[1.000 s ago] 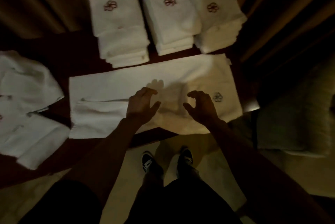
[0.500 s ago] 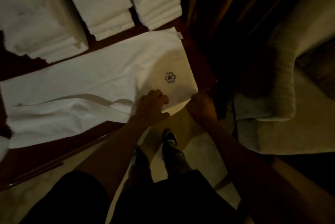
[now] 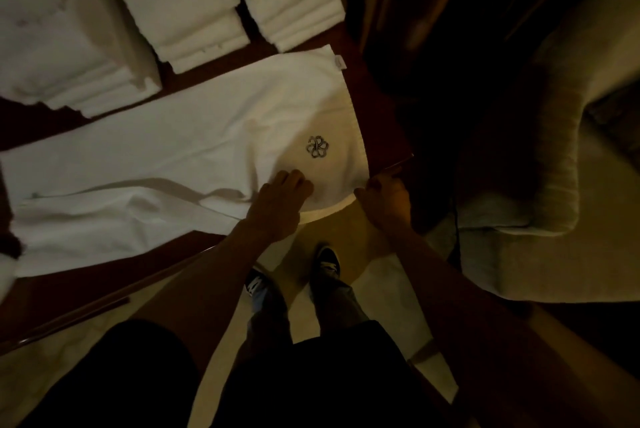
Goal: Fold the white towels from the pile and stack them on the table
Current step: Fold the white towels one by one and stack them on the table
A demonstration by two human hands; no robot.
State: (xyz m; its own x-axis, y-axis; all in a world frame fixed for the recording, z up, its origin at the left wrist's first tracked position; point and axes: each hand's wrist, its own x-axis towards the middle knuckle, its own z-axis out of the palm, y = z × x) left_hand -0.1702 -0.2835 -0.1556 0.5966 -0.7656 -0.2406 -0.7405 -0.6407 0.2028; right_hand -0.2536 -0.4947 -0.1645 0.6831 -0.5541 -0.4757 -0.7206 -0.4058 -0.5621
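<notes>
White towel [image 3: 194,137] lay spread on the dark table [image 3: 69,292]; I saw my left hand [image 3: 280,202] curled, gripping its near edge, my right hand [image 3: 384,199] at the corner, grip unclear.

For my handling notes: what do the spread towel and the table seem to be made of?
Spread towel: probably cotton terry, matte white, with soft creases and a stitched emblem. Table: seemingly dark reddish wood, polished; its edge glints.

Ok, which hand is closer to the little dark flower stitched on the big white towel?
Left. The left hand rests on the white spread-out towel right beside the dark stitched flower; the right hand is at the towel's near corner, farther off.
</notes>
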